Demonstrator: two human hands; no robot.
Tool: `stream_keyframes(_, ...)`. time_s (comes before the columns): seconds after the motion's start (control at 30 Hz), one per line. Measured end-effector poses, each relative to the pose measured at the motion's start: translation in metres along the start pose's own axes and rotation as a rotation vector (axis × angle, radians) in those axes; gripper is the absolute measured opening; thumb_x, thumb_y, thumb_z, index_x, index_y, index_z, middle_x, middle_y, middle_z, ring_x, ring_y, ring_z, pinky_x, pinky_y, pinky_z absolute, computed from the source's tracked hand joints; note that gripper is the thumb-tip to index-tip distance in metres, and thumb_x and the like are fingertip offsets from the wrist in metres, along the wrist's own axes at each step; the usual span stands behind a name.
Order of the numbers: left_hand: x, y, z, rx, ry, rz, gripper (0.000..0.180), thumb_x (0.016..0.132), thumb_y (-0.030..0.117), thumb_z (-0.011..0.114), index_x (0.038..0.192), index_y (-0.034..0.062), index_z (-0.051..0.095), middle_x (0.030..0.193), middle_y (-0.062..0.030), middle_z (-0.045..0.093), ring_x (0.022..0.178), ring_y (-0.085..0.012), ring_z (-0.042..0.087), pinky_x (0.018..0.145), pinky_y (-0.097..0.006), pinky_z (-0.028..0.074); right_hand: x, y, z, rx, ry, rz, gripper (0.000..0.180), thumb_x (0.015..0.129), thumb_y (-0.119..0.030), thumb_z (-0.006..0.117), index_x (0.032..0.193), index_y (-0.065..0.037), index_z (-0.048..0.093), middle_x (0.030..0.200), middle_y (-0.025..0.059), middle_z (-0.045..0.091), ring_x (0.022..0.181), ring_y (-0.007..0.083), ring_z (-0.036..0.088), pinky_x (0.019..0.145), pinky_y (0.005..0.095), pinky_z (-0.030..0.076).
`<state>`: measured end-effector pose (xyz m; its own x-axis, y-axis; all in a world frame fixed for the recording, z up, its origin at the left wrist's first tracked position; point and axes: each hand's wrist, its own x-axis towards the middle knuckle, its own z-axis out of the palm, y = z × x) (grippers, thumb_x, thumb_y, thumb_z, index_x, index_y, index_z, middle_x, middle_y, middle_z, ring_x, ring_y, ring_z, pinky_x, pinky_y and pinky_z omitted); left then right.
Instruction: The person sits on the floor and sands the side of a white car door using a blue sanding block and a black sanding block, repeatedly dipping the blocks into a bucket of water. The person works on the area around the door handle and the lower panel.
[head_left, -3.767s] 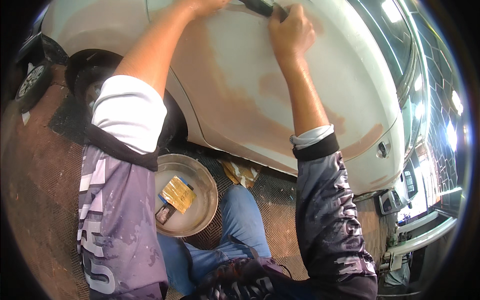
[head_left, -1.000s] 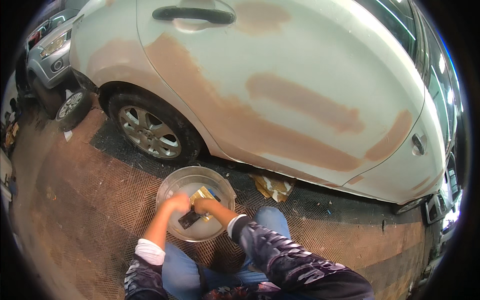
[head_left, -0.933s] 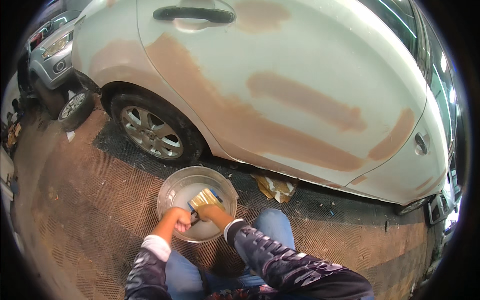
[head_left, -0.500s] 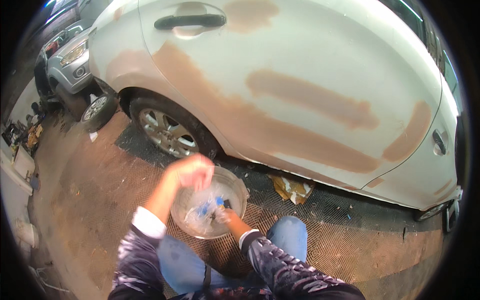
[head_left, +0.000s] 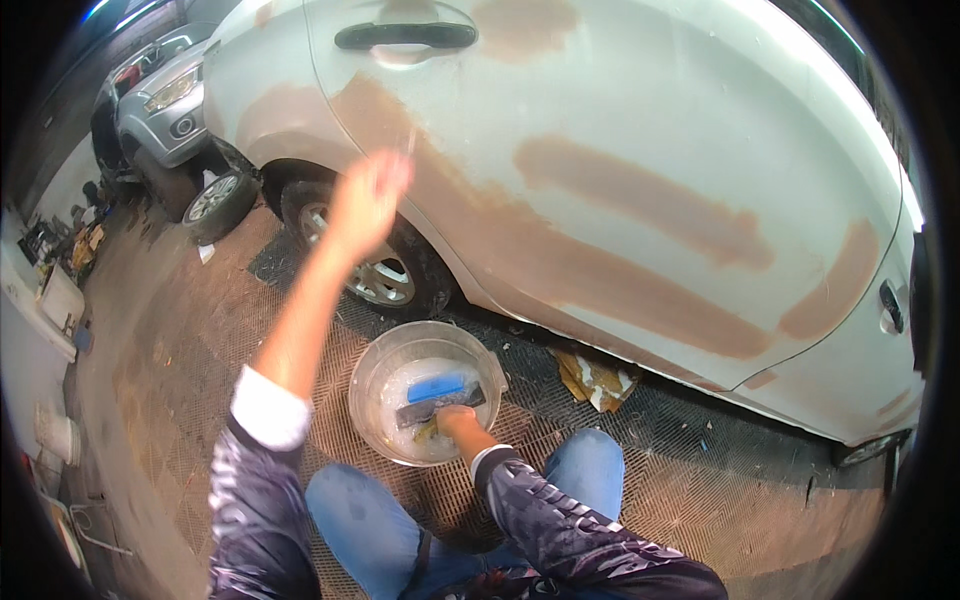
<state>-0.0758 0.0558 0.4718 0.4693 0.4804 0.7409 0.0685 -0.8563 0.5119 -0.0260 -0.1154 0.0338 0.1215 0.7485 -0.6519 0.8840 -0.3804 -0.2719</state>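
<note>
My left hand [head_left: 375,195] is raised in front of the silver car's [head_left: 640,130] rear panel, beside a sanded brown patch [head_left: 375,115]. Motion smears its fingers, and a thin pale streak shows above them. Down in the grey bucket [head_left: 365,350], my right hand [head_left: 458,418] is closed at the edge of a dark strip [head_left: 425,410] that looks like sandpaper. Against this strip lies a blue block [head_left: 436,387]. Cloudy, foamy water [head_left: 400,378] surrounds them, and something yellow-green [head_left: 427,432] shows below the hand.
The bucket stands on ribbed matting [head_left: 330,400], close to the car's rear wheel [head_left: 380,280]. Brown paper [head_left: 595,382] lies under the sill. A loose wheel [head_left: 220,208] leans by another car [head_left: 165,110] at the far left. Clutter lines the left wall.
My left hand has risen from above the bucket toward the car panel. The splash in the bucket has settled, and the blue block and dark strip show more plainly by my right hand.
</note>
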Motion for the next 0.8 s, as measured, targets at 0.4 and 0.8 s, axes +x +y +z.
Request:
stream_keyframes(0.4,-0.398,-0.123,0.048,-0.152,-0.356,-0.787,0.046,0.088,0.018,0.081,0.124,-0.0061,0.065,0.116,-0.0197,0.072,0.103,-0.0248,0.071,0.091,-0.037,0.056,-0.038,-0.014,-0.072,0.511,0.270,-0.547,0.031,0.094,-0.024,0.072,0.120,-0.006,0.073,0.112,0.0129,0.076,0.107,0.0279,0.070,0.096,0.0406,0.053)
stream_keyframes(0.8,-0.329,-0.077,0.045,0.040,0.050,-0.506,0.034,0.089,0.002,0.075,0.122,0.0035,0.074,0.098,-0.0111,0.065,0.081,-0.0215,0.066,0.072,-0.032,0.053,-0.081,-0.065,-0.097,1.496,0.597,-0.175,0.025,0.100,-0.018,0.071,0.119,-0.002,0.074,0.084,-0.0014,0.069,0.068,0.0066,0.056,0.067,0.0238,0.049)
